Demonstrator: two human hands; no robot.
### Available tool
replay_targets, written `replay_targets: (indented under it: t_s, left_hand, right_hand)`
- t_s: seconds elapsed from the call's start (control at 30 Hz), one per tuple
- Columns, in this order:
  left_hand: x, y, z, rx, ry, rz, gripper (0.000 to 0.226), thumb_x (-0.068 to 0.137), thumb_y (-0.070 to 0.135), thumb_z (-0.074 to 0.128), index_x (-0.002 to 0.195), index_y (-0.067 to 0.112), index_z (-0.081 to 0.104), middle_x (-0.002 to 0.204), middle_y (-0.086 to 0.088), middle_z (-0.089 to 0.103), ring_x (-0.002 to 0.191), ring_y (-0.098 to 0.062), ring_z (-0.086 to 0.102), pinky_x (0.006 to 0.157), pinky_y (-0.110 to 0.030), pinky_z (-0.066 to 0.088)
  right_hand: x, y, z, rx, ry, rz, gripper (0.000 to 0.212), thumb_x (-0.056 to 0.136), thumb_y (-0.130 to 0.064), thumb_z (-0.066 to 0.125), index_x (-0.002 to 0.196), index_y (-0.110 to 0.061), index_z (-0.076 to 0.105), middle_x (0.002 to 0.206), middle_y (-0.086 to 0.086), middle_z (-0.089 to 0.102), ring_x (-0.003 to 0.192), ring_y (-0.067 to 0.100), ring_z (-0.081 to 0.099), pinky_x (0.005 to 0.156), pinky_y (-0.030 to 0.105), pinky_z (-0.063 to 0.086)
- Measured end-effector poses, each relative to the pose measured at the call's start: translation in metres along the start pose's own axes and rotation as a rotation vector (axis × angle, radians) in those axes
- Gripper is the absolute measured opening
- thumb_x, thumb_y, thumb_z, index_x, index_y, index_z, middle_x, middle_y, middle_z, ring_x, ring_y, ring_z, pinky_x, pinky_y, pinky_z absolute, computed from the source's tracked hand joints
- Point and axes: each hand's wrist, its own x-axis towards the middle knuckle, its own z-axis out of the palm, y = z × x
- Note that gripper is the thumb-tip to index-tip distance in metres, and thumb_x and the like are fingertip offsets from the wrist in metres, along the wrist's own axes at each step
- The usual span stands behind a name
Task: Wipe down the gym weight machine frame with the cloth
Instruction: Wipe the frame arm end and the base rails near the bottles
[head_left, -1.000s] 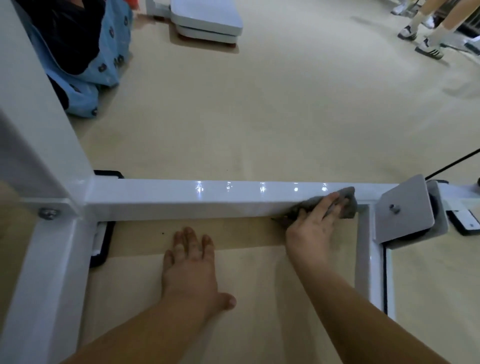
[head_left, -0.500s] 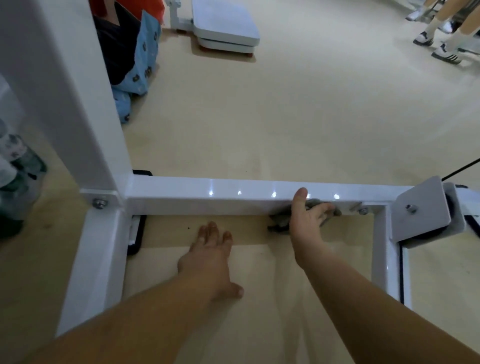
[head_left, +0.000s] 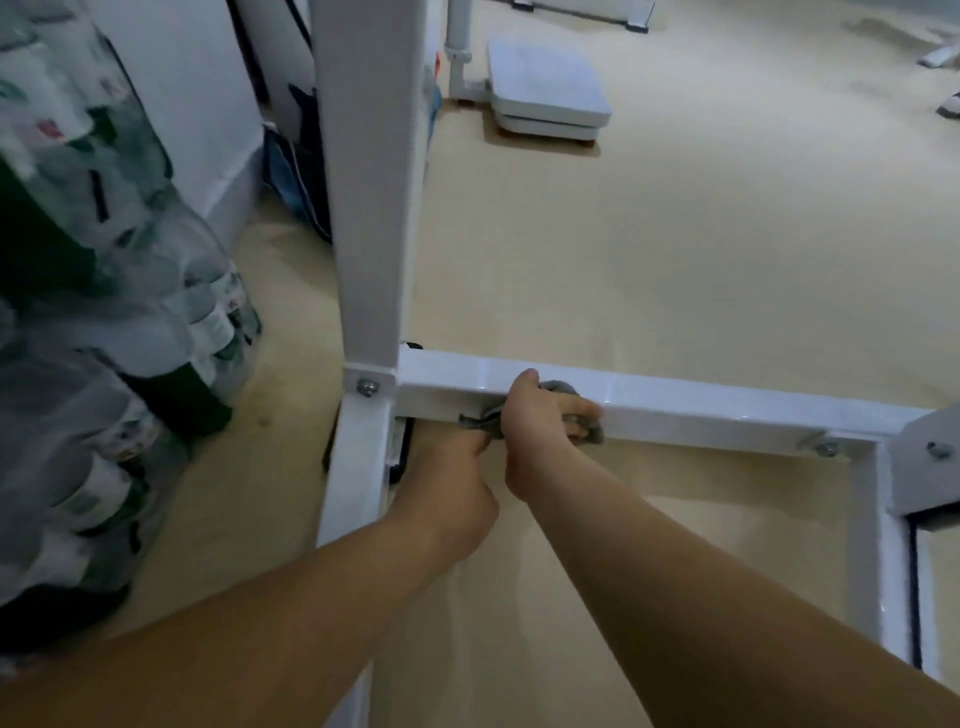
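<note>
White steel frame (head_left: 883, 545): tubular gym-machine base, low on the beige floor (head_left: 675, 234), straight ahead of the person at 12 o'clock.
Upright post (head_left: 371, 208): square white column, bolted at the frame's corner, at 10 o'clock from the wiping spot.
Base beam (head_left: 727, 410): its long axis runs 9 to 3 o'clock, tipped slightly toward 4. I'd say any stroke must follow that line.
Right hand (head_left: 535, 415): the nearer one, with fingers curled over the beam's top edge, clutching a grey crumpled cloth (head_left: 592, 431) against its near face.
Left hand (head_left: 447, 493): just beside the right hand at 7 o'clock, low by the floor. Its fingertips are hidden, so I cannot tell its grip.
Cloth: bunched under the right palm and touching the beam, with a tail poking toward 9 o'clock.
</note>
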Motion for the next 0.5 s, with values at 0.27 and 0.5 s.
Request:
replay_targets:
  t_s: [0.27,0.5]
  left_hand:
    - [-0.036,-0.030,-0.074,-0.091,0.455,0.019,0.034,0.090,-0.006,0.051,0.098,0.019,0.073,0.096,0.004,0.070,0.092,-0.017,0.066,0.083,-0.033,0.057]
    - [-0.064,-0.063,-0.098,-0.183,0.515,-0.122,0.036,0.091,-0.001,0.056,0.083,0.034,0.060,0.089,0.017,0.061,0.089,-0.010,0.062,0.069,-0.023,0.050]
  right_hand:
    - [-0.065,0.005,0.059,0.191,-0.361,-0.078,0.077,0.100,-0.037,0.050,0.159,-0.007,0.011,0.163,0.022,0.025,0.136,0.038,0.042,0.116,0.054,0.034]
    - [-0.104,0.006,0.016,-0.146,-0.650,-0.336,0.025,0.095,0.000,0.040,0.101,-0.008,0.063,0.083,0.008,0.063,0.075,0.021,0.063,0.065,0.026,0.051]
